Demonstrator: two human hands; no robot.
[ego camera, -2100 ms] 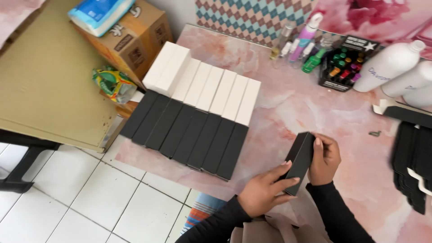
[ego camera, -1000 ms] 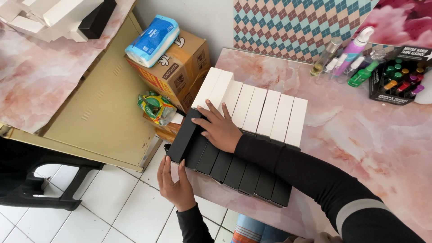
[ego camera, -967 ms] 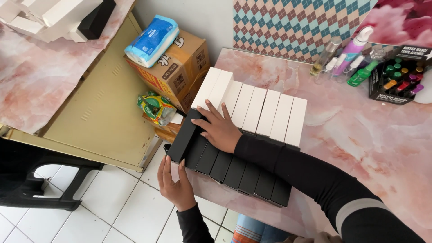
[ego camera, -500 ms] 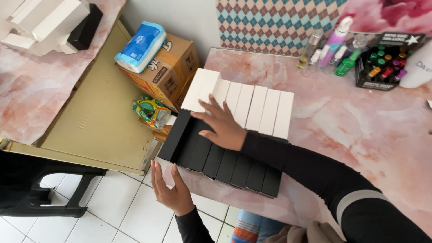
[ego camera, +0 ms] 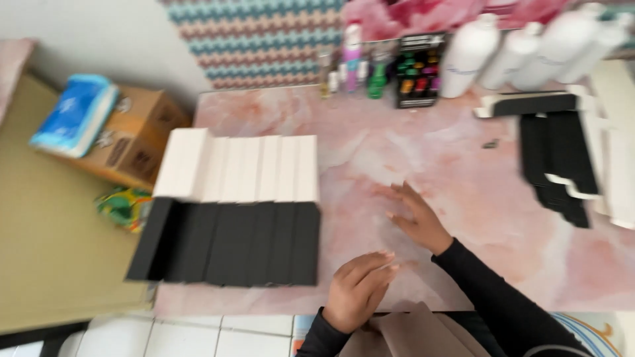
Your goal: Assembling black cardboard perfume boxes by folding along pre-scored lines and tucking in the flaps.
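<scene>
While both hands sit over the pink marbled table (ego camera: 476,172), neither grips anything: my left hand (ego camera: 357,291) rests near the front edge, fingers loosely curled and together, palm down, empty; my right hand (ego camera: 417,215) lies flat further in, fingers spread, also empty, approx. mid-table. Nearest item to the left hand is the row of black-and-white boxes (ego camera: 238,211), just beside it but not touching; boxes lie side by side, white halves toward the wall, black halves toward the front edge, w/ the leftmost unit overhanging the table's left end. Well apart on the right side: a stack of flat black pieces (ego camera: 552,162) w/ white pieces beside it. Along the back: white bottles (ego camera: 466,56), a black marker rack (ego camera: 417,73), small bottles (ego camera: 350,59). Left of the table: a cardboard carton (ego camera: 135,142) w/ a blue pack (ego camera: 69,112) on top. Frame is motion-blurred; fine detail not readable.
</scene>
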